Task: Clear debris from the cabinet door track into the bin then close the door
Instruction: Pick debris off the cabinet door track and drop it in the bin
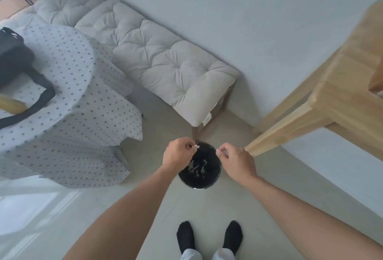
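A small round black bin (200,184) stands on the pale floor in front of my feet, with a few light scraps lying inside it. My left hand (178,155) hovers over the bin's left rim, its fingertips pinched on a small whitish piece of debris (195,146). My right hand (236,159) is over the right rim, pinching another small whitish scrap (217,150). The wooden cabinet (335,94) rises at the right; its door track is not visible.
A bench with a light grey tufted cushion (161,61) runs along the wall behind the bin. A round table under a dotted cloth (68,85) stands at the left with a black bag (14,56) on it. My black-socked feet (209,237) stand below the bin.
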A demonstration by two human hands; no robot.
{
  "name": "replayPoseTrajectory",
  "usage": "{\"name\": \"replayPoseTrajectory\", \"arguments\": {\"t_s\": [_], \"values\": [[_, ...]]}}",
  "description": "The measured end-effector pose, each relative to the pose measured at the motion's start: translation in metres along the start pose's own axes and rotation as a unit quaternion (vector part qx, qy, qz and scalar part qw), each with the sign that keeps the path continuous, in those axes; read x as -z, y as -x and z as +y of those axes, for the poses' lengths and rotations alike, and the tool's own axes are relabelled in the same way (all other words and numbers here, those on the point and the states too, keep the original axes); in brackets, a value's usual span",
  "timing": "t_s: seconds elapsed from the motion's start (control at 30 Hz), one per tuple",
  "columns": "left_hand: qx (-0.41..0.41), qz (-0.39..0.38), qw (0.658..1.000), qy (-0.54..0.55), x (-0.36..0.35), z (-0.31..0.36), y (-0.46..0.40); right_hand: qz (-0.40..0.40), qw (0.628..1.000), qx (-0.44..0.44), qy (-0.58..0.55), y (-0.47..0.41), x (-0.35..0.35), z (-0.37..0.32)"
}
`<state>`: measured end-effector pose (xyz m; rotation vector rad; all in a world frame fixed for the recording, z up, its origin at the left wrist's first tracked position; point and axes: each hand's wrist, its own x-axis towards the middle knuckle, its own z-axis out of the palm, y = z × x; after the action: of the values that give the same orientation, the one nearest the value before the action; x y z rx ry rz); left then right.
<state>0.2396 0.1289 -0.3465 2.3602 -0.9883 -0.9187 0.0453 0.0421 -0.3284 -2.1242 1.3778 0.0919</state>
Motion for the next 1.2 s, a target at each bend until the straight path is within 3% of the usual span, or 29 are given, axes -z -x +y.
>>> {"name": "replayPoseTrajectory", "arguments": {"t_s": [0.43,0.67,0.9,1.2], "values": [[0.04,-0.026,0.998,-0.037,-0.108,-0.12,-0.067,-0.045,0.999,-0.011,0.007,-0.077,-0.15,0.055],[0.049,-0.044,0.997,-0.047,-0.131,-0.148,-0.079,-0.078,0.997,-0.011,0.014,-0.092,-0.189,0.071],[0.04,-0.043,0.997,-0.058,-0.105,-0.132,-0.059,-0.079,0.997,-0.015,0.018,-0.066,-0.157,0.065],[-0.026,-0.022,0.994,-0.101,0.009,-0.033,-0.033,-0.003,0.999,-0.015,0.034,-0.034,-0.016,0.022]]}}
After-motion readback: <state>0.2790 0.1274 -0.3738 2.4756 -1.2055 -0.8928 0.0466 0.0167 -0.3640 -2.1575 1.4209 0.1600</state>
